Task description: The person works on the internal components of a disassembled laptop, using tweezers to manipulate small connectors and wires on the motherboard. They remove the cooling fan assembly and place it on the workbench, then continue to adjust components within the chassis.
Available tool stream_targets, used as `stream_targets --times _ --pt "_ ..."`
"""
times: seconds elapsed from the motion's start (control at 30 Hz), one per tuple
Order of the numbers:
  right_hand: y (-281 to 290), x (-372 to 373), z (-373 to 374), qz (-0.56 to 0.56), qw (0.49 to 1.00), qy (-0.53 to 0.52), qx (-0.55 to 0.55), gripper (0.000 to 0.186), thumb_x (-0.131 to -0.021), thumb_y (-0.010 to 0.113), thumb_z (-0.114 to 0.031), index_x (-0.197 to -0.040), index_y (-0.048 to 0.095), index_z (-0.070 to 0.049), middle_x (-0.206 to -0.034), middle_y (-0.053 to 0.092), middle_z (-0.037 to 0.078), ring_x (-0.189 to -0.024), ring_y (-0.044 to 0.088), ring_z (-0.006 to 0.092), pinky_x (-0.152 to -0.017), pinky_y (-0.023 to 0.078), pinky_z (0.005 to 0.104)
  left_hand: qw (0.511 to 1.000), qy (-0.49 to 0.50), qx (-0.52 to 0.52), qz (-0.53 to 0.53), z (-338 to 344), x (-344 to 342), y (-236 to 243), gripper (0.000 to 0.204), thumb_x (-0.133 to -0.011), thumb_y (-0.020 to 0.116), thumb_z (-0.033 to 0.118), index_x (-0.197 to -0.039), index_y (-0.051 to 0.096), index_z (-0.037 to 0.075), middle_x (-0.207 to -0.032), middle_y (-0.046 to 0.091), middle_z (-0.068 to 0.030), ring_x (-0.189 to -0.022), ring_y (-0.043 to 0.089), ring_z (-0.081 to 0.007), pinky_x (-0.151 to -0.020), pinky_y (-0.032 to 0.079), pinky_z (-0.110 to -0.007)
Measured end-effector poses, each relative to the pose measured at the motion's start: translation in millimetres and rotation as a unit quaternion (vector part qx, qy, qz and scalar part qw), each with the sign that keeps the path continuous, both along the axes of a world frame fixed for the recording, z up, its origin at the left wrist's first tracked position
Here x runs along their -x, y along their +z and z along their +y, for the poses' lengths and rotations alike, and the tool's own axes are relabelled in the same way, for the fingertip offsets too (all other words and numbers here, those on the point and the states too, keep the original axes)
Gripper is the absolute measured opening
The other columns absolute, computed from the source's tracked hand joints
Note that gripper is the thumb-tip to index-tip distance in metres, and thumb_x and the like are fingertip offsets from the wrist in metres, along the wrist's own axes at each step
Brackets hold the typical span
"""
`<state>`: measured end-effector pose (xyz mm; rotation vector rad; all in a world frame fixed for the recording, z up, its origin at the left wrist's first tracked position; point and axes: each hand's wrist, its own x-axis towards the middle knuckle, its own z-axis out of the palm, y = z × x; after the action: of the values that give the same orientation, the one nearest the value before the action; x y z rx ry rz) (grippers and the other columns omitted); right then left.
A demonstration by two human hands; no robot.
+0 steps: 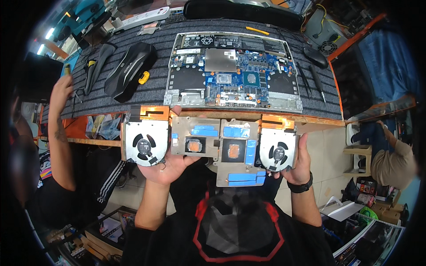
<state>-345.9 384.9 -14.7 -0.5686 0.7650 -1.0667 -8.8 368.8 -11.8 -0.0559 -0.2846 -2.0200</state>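
Observation:
Both my hands hold up a laptop cooling assembly (212, 144), a grey metal heatsink with two fans, just in front of the bench edge. Its underside faces me, showing blue thermal pads and two square contact patches smeared with grey paste. My left hand (162, 173) grips it under the left fan (144, 144), its fingers partly behind the plate. My right hand (301, 164) clasps the outer side of the right fan (278, 148). Beyond them an opened laptop (290, 91) lies on the bench, its blue circuit board (243, 66), battery (213, 41) and two bare chips exposed.
On the striped grey mat (162, 95) lie a black case (128, 71), a yellow clip (143, 77), a mouse (315, 57), a screwdriver (317, 82) and a yellow stick (257, 31). A co-worker's arm (60, 128) reaches in at left; another person (395, 164) is at right.

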Motion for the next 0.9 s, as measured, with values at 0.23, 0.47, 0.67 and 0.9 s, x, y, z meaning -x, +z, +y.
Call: stream_targets --times 0.23,0.47,0.67,0.9 --pt "-6.0 -19.3 -2.9 0.01 1.0 0.025 -0.001 0.084 -0.103 0.023 -0.068 -0.144 0.041 0.003 -0.107 0.07 0.022 -0.066 0.074 0.0263 -0.041 0.057 0.0303 0.993 0.043 -0.044 0.096 10.0 13.9 -31.2 0.085 -0.1 0.045 0.06 -0.162 0.018 0.009 -0.159 0.034 -0.027 -0.149 0.031 -0.0422 -0.122 0.022 -0.063" --pt "-7.4 -15.1 -21.2 -0.007 0.993 0.12 0.017 0.081 -0.107 0.014 -0.061 -0.144 0.044 0.004 -0.115 0.068 0.02 -0.083 0.074 0.0277 -0.061 0.063 0.0372 0.986 0.0 -0.121 0.113 24.1 22.6 -23.1 0.091 -0.101 0.04 0.061 -0.163 0.005 0.004 -0.166 0.025 -0.0188 -0.149 0.034 -0.036 -0.122 0.021 -0.06" --pt "-5.8 -2.1 -26.3 0.119 0.992 0.047 0.001 0.083 -0.107 0.013 -0.061 -0.132 0.059 0.002 -0.109 0.071 0.014 -0.099 0.07 0.0194 -0.09 0.054 0.0351 0.989 -0.004 -0.095 0.11 22.3 31.1 -21.5 0.094 -0.101 0.035 0.065 -0.162 0.002 0.0 -0.163 0.031 -0.0218 -0.149 0.035 -0.0373 -0.123 0.019 -0.058" --pt "55.7 45.8 -34.4 0.256 0.882 -0.218 0.331 0.057 -0.106 0.042 -0.047 -0.102 0.072 0.001 -0.085 0.07 0.011 -0.071 0.065 0.0175 -0.06 0.049 0.0322 0.992 0.116 0.044 -0.007 11.6 -0.9 -17.9 0.084 -0.104 0.033 0.057 -0.162 0.006 0.001 -0.166 0.026 -0.0173 -0.153 0.025 -0.0331 -0.125 0.013 -0.056"
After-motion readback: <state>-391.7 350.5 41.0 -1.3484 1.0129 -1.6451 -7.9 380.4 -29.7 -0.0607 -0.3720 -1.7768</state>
